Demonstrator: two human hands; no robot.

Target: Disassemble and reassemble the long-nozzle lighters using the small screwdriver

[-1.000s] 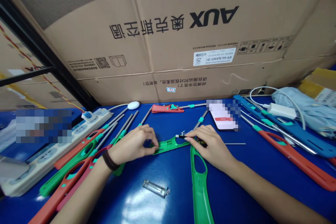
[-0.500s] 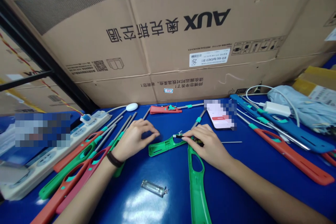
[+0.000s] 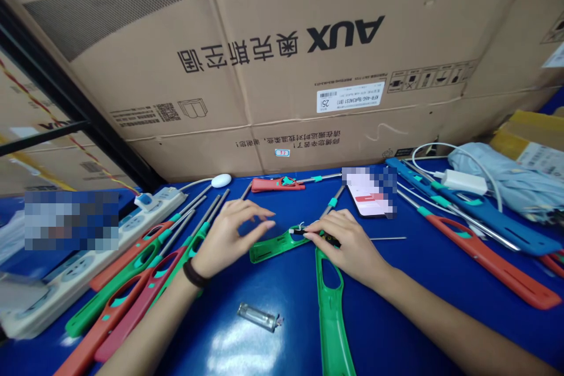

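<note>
Between the thumb and fingers of my right hand (image 3: 341,238) is a small black part (image 3: 302,232) with a white end and a thin wire. It is over the upper end of a green half-shell (image 3: 273,247) on the blue table. A dark tool handle shows partly under the same hand, its thin metal shaft (image 3: 388,238) pointing right. My left hand (image 3: 240,226) is apart from it, thumb and fingers spread, holding nothing, left of the half-shell. A second green half-shell (image 3: 331,311) lies below my right hand. A clear fuel tank (image 3: 258,316) lies nearer the front.
Several long lighters lie at the left beside a white power strip (image 3: 79,267). A red lighter (image 3: 277,184) and a phone (image 3: 370,197) are at the back. At the right lie a blue lighter (image 3: 506,226) and an orange one (image 3: 493,264). Behind stands a large cardboard box (image 3: 282,88).
My left hand has moved slightly to the right and its fingers are spread wider. My right hand has shifted very little, still pinching the black part.
</note>
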